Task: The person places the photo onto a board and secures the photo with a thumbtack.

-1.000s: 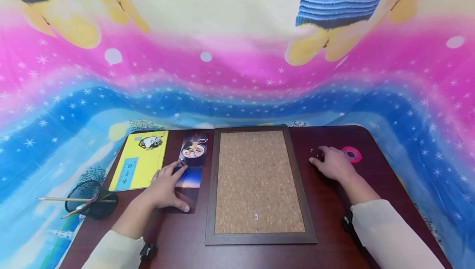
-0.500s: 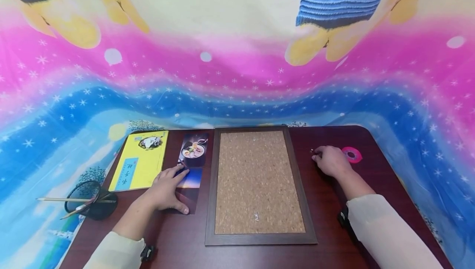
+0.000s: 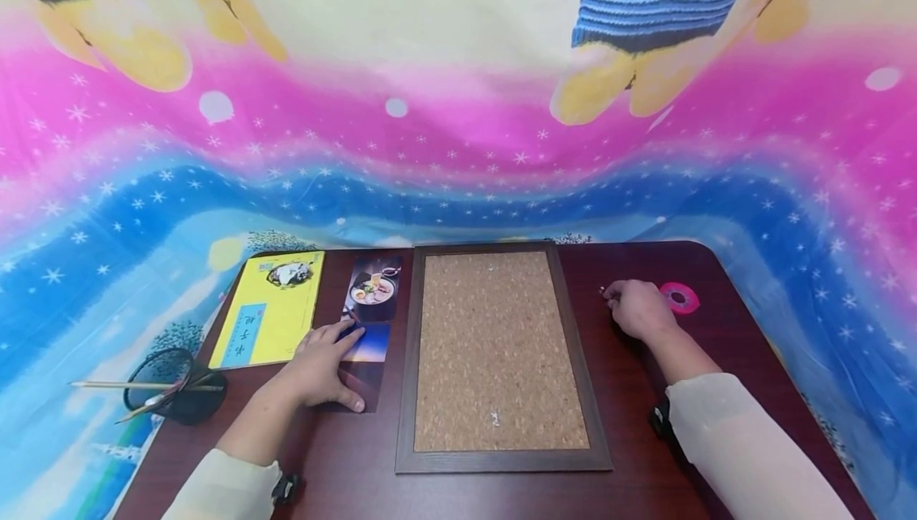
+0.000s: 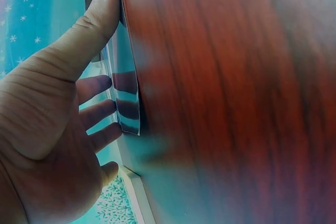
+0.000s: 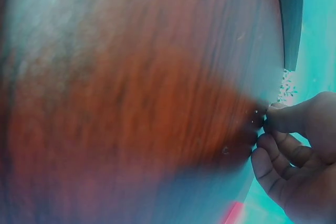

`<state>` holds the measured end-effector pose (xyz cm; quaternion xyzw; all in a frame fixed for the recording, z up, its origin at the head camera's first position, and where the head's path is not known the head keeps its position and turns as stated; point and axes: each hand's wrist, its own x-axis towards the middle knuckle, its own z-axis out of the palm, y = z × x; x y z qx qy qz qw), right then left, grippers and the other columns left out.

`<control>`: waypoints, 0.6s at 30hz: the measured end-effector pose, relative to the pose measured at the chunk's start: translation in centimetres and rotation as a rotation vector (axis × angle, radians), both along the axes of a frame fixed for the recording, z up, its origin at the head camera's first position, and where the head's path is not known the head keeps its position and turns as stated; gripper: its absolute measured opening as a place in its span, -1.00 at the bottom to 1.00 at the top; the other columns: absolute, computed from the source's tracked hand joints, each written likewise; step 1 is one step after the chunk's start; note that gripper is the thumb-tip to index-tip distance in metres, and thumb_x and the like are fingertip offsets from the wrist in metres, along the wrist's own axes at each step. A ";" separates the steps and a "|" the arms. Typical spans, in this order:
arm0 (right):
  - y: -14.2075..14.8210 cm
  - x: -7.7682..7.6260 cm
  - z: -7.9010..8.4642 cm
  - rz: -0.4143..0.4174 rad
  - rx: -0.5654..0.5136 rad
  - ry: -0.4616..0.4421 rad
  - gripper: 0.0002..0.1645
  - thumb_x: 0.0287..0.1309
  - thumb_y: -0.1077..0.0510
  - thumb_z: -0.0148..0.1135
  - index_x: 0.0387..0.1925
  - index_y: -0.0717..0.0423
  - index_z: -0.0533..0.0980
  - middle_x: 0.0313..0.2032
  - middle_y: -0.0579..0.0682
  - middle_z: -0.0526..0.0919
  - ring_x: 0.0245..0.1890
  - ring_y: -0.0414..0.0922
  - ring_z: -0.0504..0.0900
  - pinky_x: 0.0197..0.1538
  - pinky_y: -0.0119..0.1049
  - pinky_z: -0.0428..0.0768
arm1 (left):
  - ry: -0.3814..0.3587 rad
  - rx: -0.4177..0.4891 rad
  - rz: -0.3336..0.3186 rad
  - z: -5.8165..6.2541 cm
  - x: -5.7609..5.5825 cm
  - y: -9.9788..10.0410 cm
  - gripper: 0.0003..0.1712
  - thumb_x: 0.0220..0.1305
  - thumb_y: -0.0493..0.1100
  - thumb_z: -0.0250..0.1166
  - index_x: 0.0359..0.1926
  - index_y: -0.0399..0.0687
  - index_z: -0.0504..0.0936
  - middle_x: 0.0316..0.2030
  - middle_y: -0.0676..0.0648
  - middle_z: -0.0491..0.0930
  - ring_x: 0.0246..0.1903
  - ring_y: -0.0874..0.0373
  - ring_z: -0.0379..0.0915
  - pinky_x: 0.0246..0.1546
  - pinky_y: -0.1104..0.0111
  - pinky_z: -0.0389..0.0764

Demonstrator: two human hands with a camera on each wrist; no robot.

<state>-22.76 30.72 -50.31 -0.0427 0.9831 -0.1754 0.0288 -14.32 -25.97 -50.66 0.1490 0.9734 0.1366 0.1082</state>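
In the head view my left hand (image 3: 322, 365) lies with fingers spread on a column of glossy photo prints left of the board. One print shows a noodle bowl (image 3: 372, 291), and the print below it has a blue glow (image 3: 374, 345). The left wrist view shows the thumb and fingers fairly straight along a print's edge (image 4: 126, 82). At the right, my right hand (image 3: 640, 309) has thumb and forefinger pinched together low over the table, around what looks like a small clear push pin, mostly hidden. Tiny bright bits (image 5: 254, 116) show beside those fingertips.
Between the hands lies a brown-framed cork board (image 3: 505, 353) with small clear pieces near its top and bottom. A pink ring-shaped item (image 3: 679, 298) is beyond the right hand. Farther left are a yellow book (image 3: 286, 321) and a black mesh pencil cup (image 3: 189, 396) lying over with pencils.
My right hand's thumb and forefinger have closed from spread to a pinch over the small pieces, and the hand has turned slightly. The left hand stays on the prints.
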 end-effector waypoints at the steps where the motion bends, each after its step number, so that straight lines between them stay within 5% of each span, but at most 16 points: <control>1: 0.0 0.0 0.0 0.001 -0.004 -0.001 -0.74 0.38 0.25 0.16 -0.03 0.21 0.69 -0.09 0.23 0.74 0.00 0.28 0.64 0.09 0.26 0.60 | 0.000 -0.001 -0.001 0.0 0.0 0.0 0.56 -0.51 0.50 0.68 0.56 -0.07 0.32 0.56 -0.26 0.15 0.50 -0.38 -0.03 0.45 -0.35 -0.04; 18: 0.3 0.1 0.3 -0.001 -0.017 0.018 -0.79 0.36 0.25 0.20 -0.09 0.17 0.69 -0.14 0.20 0.73 -0.09 0.22 0.65 0.04 0.24 0.62 | -0.003 0.007 0.026 0.8 0.6 0.5 0.44 -0.38 0.33 0.74 0.54 -0.11 0.34 0.51 -0.27 0.28 0.49 -0.35 0.07 0.47 -0.33 -0.06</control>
